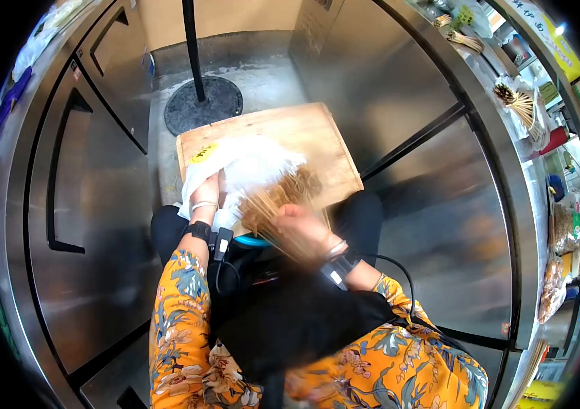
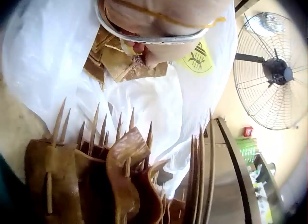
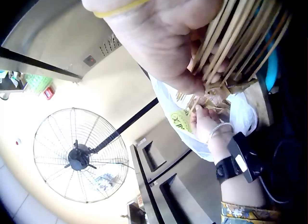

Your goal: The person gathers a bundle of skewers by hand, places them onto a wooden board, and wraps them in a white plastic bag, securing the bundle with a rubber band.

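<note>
My right hand (image 1: 307, 228) grips a bundle of thin wooden skewers (image 3: 236, 36), slightly blurred in the head view. Folded brown flat pieces (image 2: 53, 180) are threaded on them, their pointed tips sticking out in the left wrist view. My left hand (image 3: 207, 125) reaches into a white plastic bag (image 1: 249, 163) with a yellow label. Inside it, the thumb and fingers (image 2: 150, 59) pinch at loose brown pieces (image 2: 118, 65); the head view hides these fingers behind the plastic.
The bag lies on a wooden board (image 1: 303, 129) across the knees. Beyond the board stands a round black base (image 1: 202, 105) with a pole, part of a fan (image 3: 79, 156). Steel cabinets (image 1: 99, 204) flank both sides; more skewers (image 1: 523, 105) lie on the right counter.
</note>
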The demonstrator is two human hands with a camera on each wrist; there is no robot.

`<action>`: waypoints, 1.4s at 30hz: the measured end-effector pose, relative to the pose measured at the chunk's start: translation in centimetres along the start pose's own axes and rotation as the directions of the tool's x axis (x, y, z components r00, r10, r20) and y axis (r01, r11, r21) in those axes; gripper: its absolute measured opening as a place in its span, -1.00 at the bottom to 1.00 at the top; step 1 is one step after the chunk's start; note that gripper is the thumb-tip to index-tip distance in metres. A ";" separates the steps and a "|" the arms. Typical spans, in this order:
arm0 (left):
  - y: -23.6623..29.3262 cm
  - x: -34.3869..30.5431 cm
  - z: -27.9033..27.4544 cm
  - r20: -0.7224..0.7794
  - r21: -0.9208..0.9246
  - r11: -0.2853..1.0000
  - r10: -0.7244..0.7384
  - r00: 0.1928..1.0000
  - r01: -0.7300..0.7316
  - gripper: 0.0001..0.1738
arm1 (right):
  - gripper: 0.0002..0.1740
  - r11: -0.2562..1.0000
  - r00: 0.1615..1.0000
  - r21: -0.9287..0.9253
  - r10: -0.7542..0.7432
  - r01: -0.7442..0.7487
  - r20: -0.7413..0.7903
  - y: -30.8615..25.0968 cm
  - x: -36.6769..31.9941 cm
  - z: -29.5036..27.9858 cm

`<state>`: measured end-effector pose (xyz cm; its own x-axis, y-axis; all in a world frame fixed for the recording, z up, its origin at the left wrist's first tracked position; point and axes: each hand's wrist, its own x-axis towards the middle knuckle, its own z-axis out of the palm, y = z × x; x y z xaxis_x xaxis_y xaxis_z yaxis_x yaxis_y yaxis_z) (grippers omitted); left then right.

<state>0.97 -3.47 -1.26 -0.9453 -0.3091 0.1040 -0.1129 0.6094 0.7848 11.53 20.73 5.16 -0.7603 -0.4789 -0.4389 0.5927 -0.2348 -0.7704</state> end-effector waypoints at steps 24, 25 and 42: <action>4.4 -4.2 -3.6 0.449 -0.625 0.533 -0.351 0.822 0.570 -0.72 | -0.87 0.974 0.995 -0.220 -0.062 0.044 -0.075 -0.4 -0.4 0.7; 4.6 -4.3 -3.6 0.448 -0.646 0.495 -0.371 0.814 0.581 -0.70 | -0.87 0.973 0.995 -0.226 -0.055 0.035 -0.084 -0.5 -0.5 0.9; 4.9 -6.6 -2.8 0.263 -0.695 0.628 -0.230 0.937 0.349 -0.96 | -0.91 0.958 0.988 -0.284 -0.082 0.041 -0.134 -0.6 -0.8 1.9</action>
<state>7.48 -0.49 3.64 -0.9402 -0.2380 -0.2435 -0.1883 -0.2326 0.9542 12.34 19.65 6.86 -0.8348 -0.3405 -0.4326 0.4614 -0.0041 -0.8872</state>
